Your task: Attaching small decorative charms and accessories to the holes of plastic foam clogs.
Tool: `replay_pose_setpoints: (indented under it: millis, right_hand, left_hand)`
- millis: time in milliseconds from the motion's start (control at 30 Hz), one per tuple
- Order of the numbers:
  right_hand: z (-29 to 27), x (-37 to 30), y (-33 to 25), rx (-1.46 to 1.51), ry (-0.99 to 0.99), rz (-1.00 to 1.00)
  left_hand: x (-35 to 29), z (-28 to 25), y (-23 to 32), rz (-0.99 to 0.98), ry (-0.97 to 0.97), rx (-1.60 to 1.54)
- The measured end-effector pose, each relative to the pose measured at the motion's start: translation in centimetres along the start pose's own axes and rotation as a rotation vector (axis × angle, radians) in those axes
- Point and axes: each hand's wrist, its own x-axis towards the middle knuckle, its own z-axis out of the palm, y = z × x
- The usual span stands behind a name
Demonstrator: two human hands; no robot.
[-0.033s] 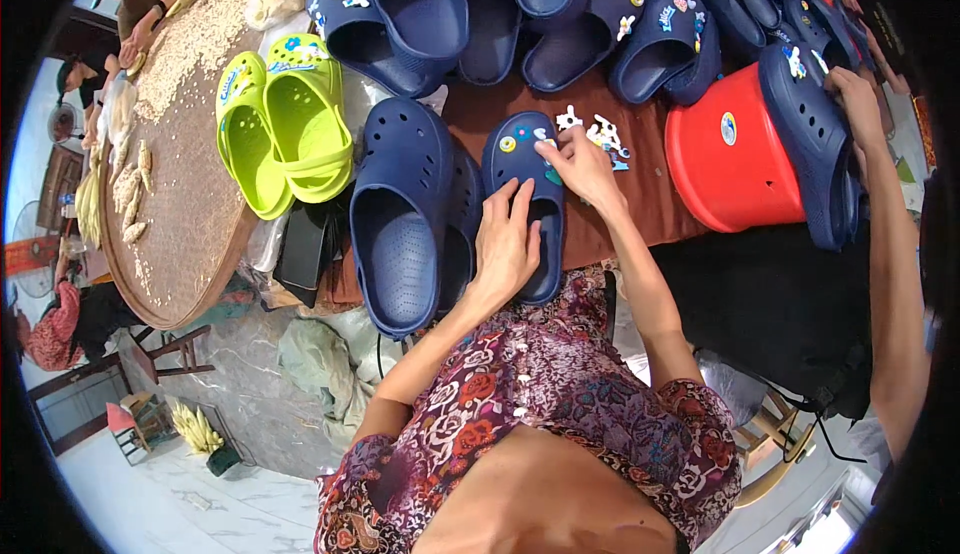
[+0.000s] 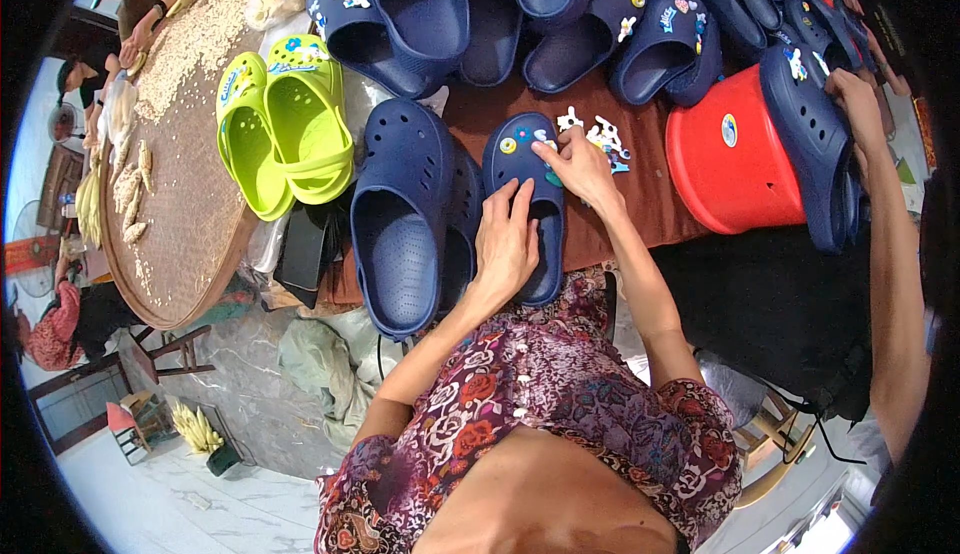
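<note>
A navy clog lies in front of me, toe pointing away, with small colourful charms on its upper. My left hand rests across its opening and upper, fingers stretched and slightly spread. On the upper's right side, my right hand has thumb and fingertips closed at a whitish charm; the fingers partly cover it. Just beyond that hand is a small pile of white and blue charms on brown cloth. A larger navy clog leans at the left, with another partly hidden behind it.
Lime-green clogs stand at the left, beside a round woven tray of kernels and cobs. More navy clogs crowd the back. On the right, another person's hand holds a navy clog against a red bucket.
</note>
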Motion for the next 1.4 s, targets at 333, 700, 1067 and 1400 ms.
replay_pose_setpoints:
  millis: [333, 700, 1067, 1400]
  right_hand:
    - [0.4, 0.8, -0.1, -0.148, 0.133, -0.179]
    - [1.5, -0.2, -0.6, -0.190, 0.098, -0.133]
    - [1.9, -0.1, -1.5, -0.131, 0.135, -0.237]
    - [-0.8, 1.1, 2.6, -0.169, 0.247, -0.244]
  left_hand:
    - [1.1, 0.3, -0.3, -0.003, -0.029, 0.101]
    - [0.4, 0.6, 0.2, -0.003, -0.049, 0.148]
    - [0.0, 0.2, 0.3, -0.031, -0.050, 0.160]
    - [1.0, 1.5, -0.3, 0.031, 0.003, 0.124]
